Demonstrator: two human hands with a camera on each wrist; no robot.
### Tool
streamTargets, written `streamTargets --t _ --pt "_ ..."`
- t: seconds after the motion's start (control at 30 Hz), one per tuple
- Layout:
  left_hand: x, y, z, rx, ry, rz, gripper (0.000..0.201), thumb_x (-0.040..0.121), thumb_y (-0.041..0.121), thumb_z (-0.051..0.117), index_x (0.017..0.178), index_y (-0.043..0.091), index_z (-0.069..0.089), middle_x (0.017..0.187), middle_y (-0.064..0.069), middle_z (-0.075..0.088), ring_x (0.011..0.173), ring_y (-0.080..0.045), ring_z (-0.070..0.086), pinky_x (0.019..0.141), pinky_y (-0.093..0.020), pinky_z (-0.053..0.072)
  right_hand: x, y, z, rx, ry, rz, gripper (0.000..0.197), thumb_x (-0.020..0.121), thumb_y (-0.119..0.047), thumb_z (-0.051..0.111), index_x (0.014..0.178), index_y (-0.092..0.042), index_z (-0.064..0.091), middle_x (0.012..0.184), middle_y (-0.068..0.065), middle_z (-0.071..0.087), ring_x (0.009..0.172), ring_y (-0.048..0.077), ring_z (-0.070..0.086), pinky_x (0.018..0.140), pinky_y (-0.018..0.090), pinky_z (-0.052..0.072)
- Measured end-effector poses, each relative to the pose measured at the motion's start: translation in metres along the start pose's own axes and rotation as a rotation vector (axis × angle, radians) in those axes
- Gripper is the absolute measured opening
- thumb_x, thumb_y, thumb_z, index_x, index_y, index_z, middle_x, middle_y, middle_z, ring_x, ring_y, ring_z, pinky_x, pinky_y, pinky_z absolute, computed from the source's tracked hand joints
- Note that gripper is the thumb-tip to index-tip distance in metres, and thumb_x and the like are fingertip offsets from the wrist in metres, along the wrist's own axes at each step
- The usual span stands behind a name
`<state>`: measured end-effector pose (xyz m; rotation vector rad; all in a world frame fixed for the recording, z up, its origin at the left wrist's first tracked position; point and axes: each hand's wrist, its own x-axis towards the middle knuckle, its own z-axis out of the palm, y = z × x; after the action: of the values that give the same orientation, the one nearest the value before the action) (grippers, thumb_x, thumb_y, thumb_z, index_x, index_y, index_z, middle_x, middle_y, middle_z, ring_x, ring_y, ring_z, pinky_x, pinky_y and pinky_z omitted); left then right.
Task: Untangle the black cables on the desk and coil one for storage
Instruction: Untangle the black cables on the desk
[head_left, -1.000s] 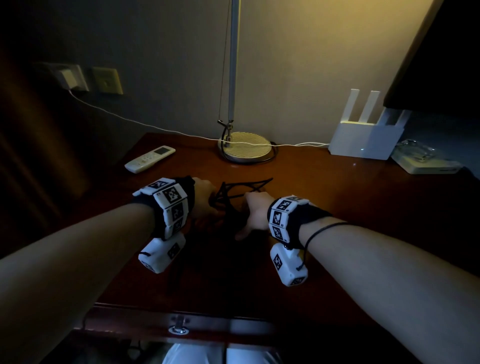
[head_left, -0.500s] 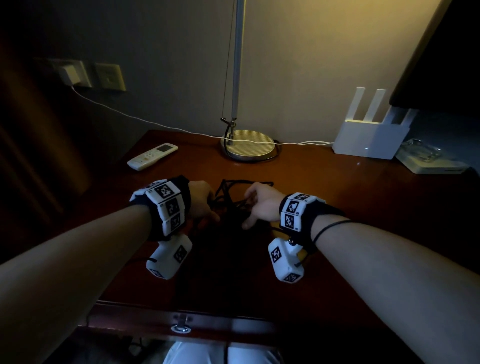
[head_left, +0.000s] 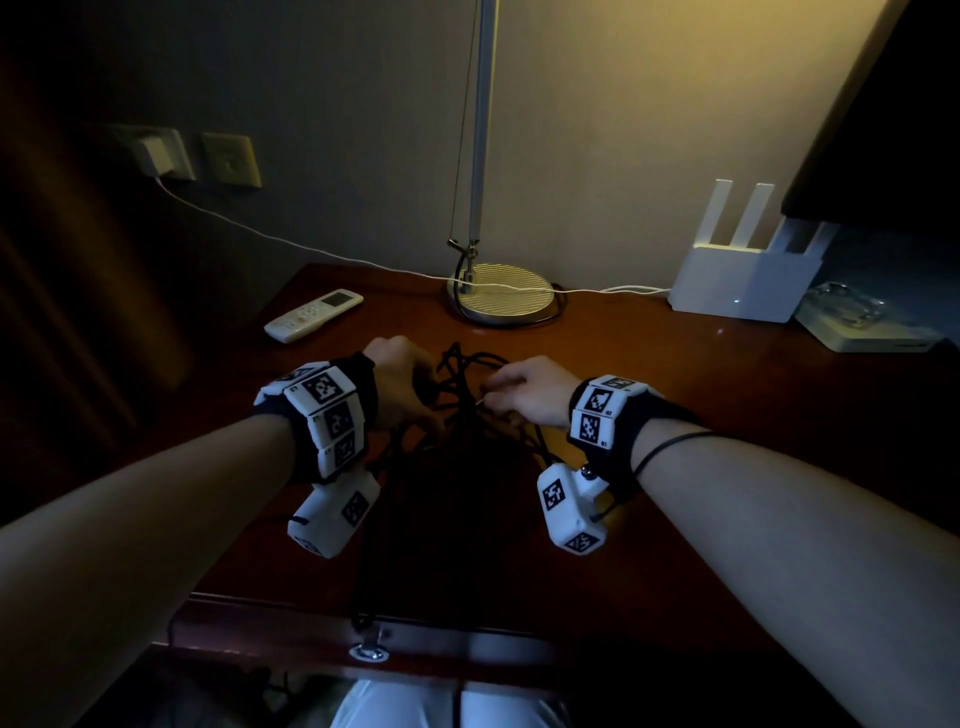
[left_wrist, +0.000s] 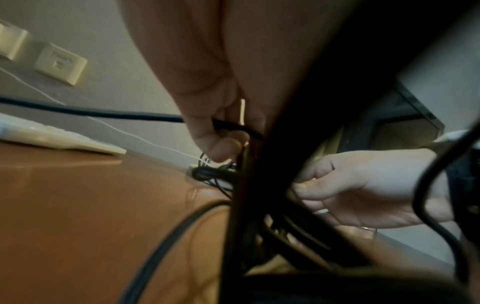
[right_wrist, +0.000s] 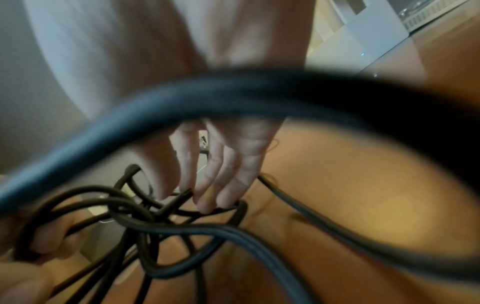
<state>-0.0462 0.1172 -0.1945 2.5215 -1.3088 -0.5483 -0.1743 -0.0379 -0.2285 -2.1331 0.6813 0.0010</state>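
Here, the black cables (head_left: 462, 395) are seen as a tangled bundle in the middle of the wooden desk (head_left: 727, 395), between the two hands, and some strands run down over the front edge of the desk. One strand is gripped by the left hand (head_left: 400, 379), with thumb and fingers curled around it, as is shown in the left wrist view. A thin strand of the knot is pinched by the fingertips of the right hand (head_left: 524, 389); in the right wrist view the fingers (right_wrist: 221, 181) are pointed down into the crossing loops.

Black-and-white square marker codes are printed on the white wrist blocks (head_left: 327, 410); small characters beside them cannot be read. Behind the hands, a white remote control (head_left: 311, 314) is laid near the left edge, a lamp base (head_left: 506, 299) is placed at the wall, and a white router (head_left: 743, 283) with a small lit dot is placed on the right. A white cable (head_left: 291, 241) is led from a wall socket (head_left: 156, 153) across the lamp base.
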Motion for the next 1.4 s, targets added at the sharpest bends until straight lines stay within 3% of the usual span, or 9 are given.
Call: streamTargets --t 0.1,0.4,0.6,0.73,0.97,1.1,1.17,1.3,1.4 --pt "-0.003 0.004 -0.003 -0.026 0.033 0.022 0.031 0.067 0.033 0.084 0.086 0.028 0.061 0.089 0.011 0.059 0.083 -0.004 0.055 0.063 -0.019 0.045 -0.002 -0.005 -0.003 0.022 0.052 -0.014 0.025 0.087 -0.015 0.069 0.112 -0.015 0.068 0.099 0.006 0.073 0.092 0.024 0.071 0.089 0.041 0.056" --pt "-0.013 0.020 -0.008 0.003 0.072 0.035 0.027 0.078 0.027 0.076 0.096 0.026 0.056 0.103 0.002 0.061 0.097 -0.016 0.059 0.082 -0.032 0.052 -0.019 -0.036 -0.014 0.262 0.047 0.001 0.023 0.085 0.008 0.062 0.103 -0.006 0.067 0.109 0.014 0.066 0.097 0.029 0.068 0.082 0.038 0.059" --pt "-0.026 0.025 -0.014 -0.015 0.160 0.033 0.030 0.076 0.024 0.078 0.099 0.023 0.059 0.102 0.000 0.062 0.096 -0.018 0.059 0.077 -0.031 0.049 -0.029 -0.055 -0.012 0.228 0.047 -0.020 0.012 0.078 -0.002 0.072 0.090 -0.005 0.071 0.106 0.016 0.070 0.100 0.029 0.068 0.089 0.043 0.056" --pt "-0.033 0.023 -0.019 -0.111 0.190 0.099 0.030 0.074 0.028 0.079 0.098 0.024 0.061 0.100 0.001 0.066 0.091 -0.015 0.061 0.077 -0.031 0.051 -0.029 -0.062 -0.011 -0.011 0.097 -0.044 0.035 0.067 -0.028 0.084 0.095 -0.009 0.074 0.100 0.008 0.072 0.099 0.024 0.066 0.092 0.043 0.054" --pt "-0.045 0.022 -0.024 -0.265 0.149 0.189 0.059 0.063 0.012 0.086 0.107 0.031 0.052 0.118 0.006 0.061 0.113 -0.010 0.057 0.098 -0.034 0.049 -0.032 -0.064 -0.014 -0.113 0.223 -0.017 0.013 0.078 -0.015 0.076 0.089 -0.008 0.075 0.094 0.009 0.071 0.093 0.027 0.067 0.086 0.042 0.057" --pt "-0.058 0.024 -0.034 -0.216 0.288 0.190 0.065 0.061 0.017 0.088 0.113 0.027 0.050 0.114 0.008 0.053 0.106 -0.008 0.053 0.080 -0.018 0.046 -0.035 -0.061 -0.017 -0.089 0.279 0.018 0.016 0.079 -0.012 0.075 0.094 -0.008 0.074 0.096 0.010 0.071 0.093 0.028 0.068 0.085 0.042 0.058" --pt "-0.064 0.028 -0.040 -0.144 0.317 0.176 0.053 0.064 0.022 0.086 0.106 0.025 0.054 0.108 0.008 0.052 0.099 -0.009 0.052 0.075 -0.020 0.045 -0.035 -0.060 -0.018 -0.067 0.276 0.030 0.018 0.080 -0.012 0.075 0.097 -0.006 0.074 0.095 0.012 0.071 0.091 0.028 0.069 0.084 0.043 0.058" --pt "-0.063 0.036 -0.036 0.034 0.076 0.098 0.023 0.079 0.042 0.073 0.098 0.028 0.068 0.095 0.011 0.063 0.087 -0.006 0.058 0.069 -0.021 0.049 -0.035 -0.064 -0.021 -0.025 0.268 0.014 0.018 0.082 -0.017 0.075 0.093 -0.003 0.074 0.082 0.009 0.068 0.077 0.024 0.066 0.076 0.032 0.057" --pt "-0.055 0.037 -0.024 0.076 0.000 0.043 0.026 0.082 0.047 0.068 0.101 0.030 0.072 0.094 0.009 0.067 0.084 -0.006 0.060 0.065 -0.022 0.049 -0.034 -0.065 -0.019 0.032 0.255 0.005 0.019 0.080 -0.019 0.077 0.091 -0.004 0.073 0.092 0.011 0.072 0.087 0.026 0.070 0.081 0.040 0.059"
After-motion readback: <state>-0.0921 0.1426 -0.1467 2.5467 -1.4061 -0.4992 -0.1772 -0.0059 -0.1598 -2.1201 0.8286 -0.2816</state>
